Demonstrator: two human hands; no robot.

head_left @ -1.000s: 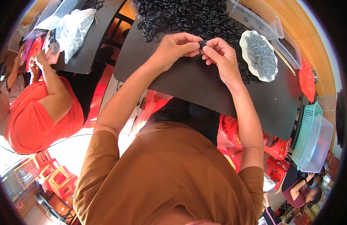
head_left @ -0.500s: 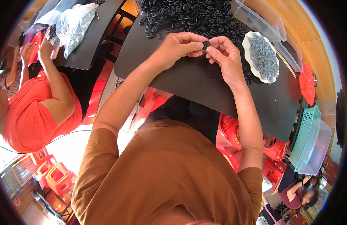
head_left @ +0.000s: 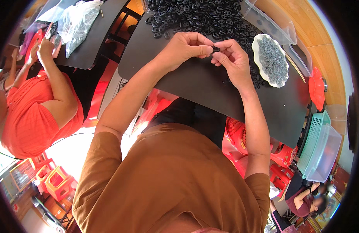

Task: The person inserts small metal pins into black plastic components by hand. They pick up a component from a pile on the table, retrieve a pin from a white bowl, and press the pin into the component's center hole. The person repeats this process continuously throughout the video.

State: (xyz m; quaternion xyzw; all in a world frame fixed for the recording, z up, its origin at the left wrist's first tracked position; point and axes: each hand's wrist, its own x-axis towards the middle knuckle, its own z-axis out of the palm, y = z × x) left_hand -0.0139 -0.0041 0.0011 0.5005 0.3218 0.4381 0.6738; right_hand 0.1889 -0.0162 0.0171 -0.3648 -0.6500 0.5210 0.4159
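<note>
Across this dark surface [head_left: 187,85]: one big heap of black oval pieces [head_left: 195,19].

Just off its right edge there's a clear tub [head_left: 324,153] right against a mint-green basket [head_left: 312,136], a clear bin [head_left: 272,25] beside the heap, then a wavy white dish [head_left: 257,58] full of tiny grey bits [head_left: 272,60]. Left hand [head_left: 181,49] and right hand [head_left: 234,62] are close together, fingertips clamped on one small black piece [head_left: 216,49] in front of the heap; fingers block much of it.
</note>
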